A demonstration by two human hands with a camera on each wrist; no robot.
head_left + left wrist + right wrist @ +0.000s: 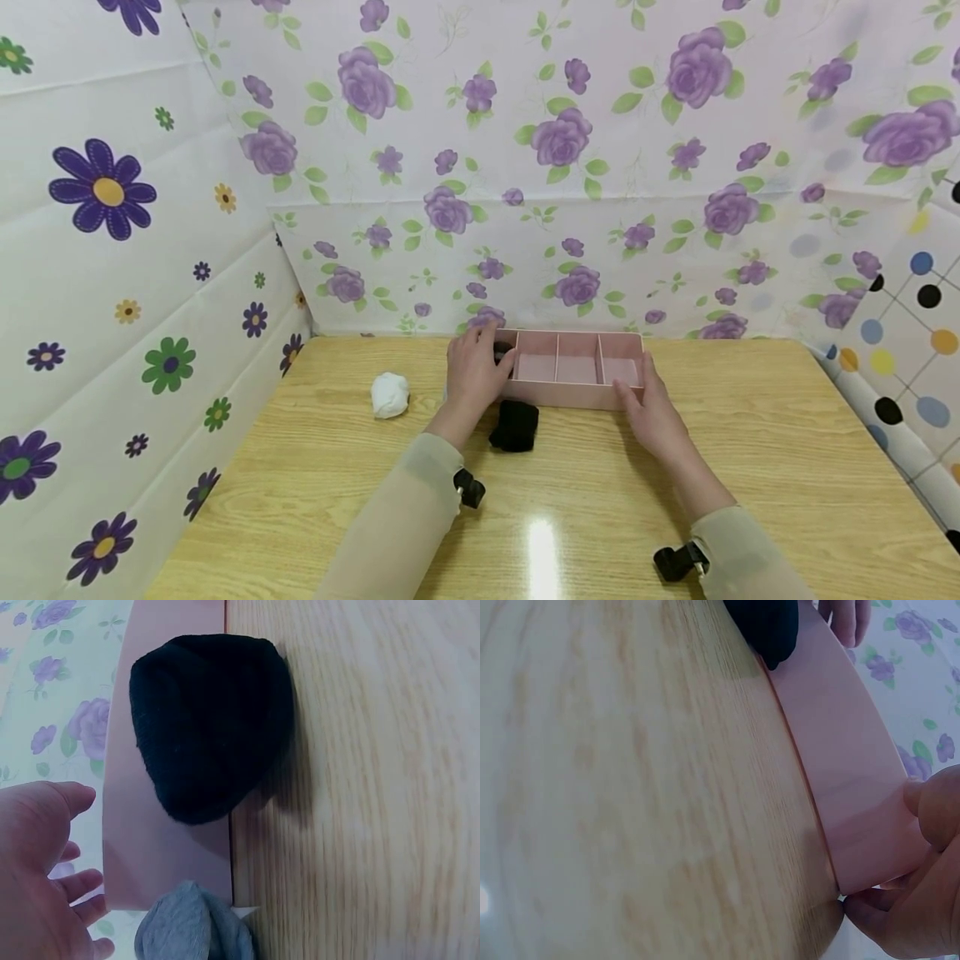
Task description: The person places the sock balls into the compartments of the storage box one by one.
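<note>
On the wooden table (750, 433), right hand (654, 410) grips the pink divided box's (577, 367) corner, steadying it; left hand (474, 371) rests open over its left compartment, beside a black sock bundle (515, 426).

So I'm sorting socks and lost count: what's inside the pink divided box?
The pink box shows three bare compartments. At its left end the left hand covers a dark bundle; what else lies under it is hidden.

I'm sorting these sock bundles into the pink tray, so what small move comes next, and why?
Probably the left hand lets go at the tray's left end and reaches for the black bundle lying just in front, since three compartments look bare and the right hand steadies the tray.
</note>
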